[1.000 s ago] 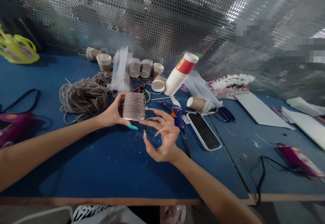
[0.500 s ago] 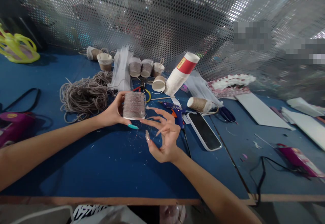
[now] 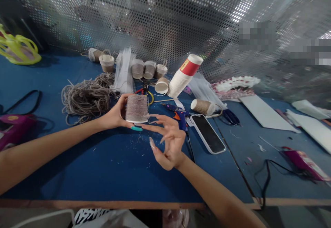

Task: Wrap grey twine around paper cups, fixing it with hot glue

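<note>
My left hand (image 3: 120, 114) is closed around a paper cup wrapped in grey-brown cord (image 3: 137, 108), its thumb under the white rim at the bottom. The cup is held upside down, above the blue table. My right hand (image 3: 169, 138) is just right of it, fingers spread and palm turned partly up. The right fingertips reach the cup's lower right edge; whether they press on it I cannot tell. Behind the right hand lies a blue glue gun (image 3: 181, 114). A heap of grey cord (image 3: 86, 99) is left of the cup.
A leaning stack of white paper cups (image 3: 178, 83) stands behind, near several cord-wrapped cups (image 3: 149, 70). A phone (image 3: 208, 133) lies right of my hands. Yellow-handled pliers (image 3: 150, 97) are behind the held cup. White boards (image 3: 267, 114) lie at right, before a perforated metal screen (image 3: 155, 18).
My right hand has shifted slightly down and right, its index finger now lower along the cup's bottom edge. The left hand and the cup have barely moved.
</note>
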Demonstrator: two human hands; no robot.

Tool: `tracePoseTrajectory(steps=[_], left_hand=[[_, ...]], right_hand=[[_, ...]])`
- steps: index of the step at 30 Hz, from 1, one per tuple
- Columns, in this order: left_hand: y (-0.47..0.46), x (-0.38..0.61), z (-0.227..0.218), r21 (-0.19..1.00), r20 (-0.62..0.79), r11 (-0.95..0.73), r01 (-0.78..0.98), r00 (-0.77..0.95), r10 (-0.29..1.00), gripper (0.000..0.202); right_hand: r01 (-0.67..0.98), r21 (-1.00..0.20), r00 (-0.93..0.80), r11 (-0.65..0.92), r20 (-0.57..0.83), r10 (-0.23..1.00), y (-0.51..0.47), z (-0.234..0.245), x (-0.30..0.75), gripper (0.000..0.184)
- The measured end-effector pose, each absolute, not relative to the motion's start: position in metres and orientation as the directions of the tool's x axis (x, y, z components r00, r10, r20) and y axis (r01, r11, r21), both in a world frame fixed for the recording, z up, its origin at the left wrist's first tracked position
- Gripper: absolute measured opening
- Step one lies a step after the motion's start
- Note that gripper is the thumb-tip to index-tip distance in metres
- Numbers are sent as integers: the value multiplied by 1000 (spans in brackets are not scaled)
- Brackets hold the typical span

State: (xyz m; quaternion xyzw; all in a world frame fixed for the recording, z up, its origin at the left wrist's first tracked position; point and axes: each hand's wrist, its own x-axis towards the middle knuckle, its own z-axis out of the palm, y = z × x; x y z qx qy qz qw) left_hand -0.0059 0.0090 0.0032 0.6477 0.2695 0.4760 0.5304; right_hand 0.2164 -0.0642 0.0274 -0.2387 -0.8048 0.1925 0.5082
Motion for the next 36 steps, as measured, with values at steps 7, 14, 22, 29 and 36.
tracePoseTrajectory(steps=[7,14,22,29,36], left_hand=[[10,-10,5,939,345,-316,-139,426,837,89],[12,-11,2,946,325,-288,-149,413,851,88],[12,-11,2,959,271,-200,-202,442,855,88],[14,-9,-2,942,320,-259,-213,347,881,98],[18,-7,-5,921,376,-328,-208,267,887,102]], right_hand=[[129,-620,-362,774,697,619,-61,28,218,45],[56,-677,-320,734,684,655,-60,27,218,35],[332,-513,-307,792,734,605,-50,20,220,47],[302,-589,-275,749,699,660,-55,16,221,38],[391,-611,-204,688,671,713,-56,18,228,24]])
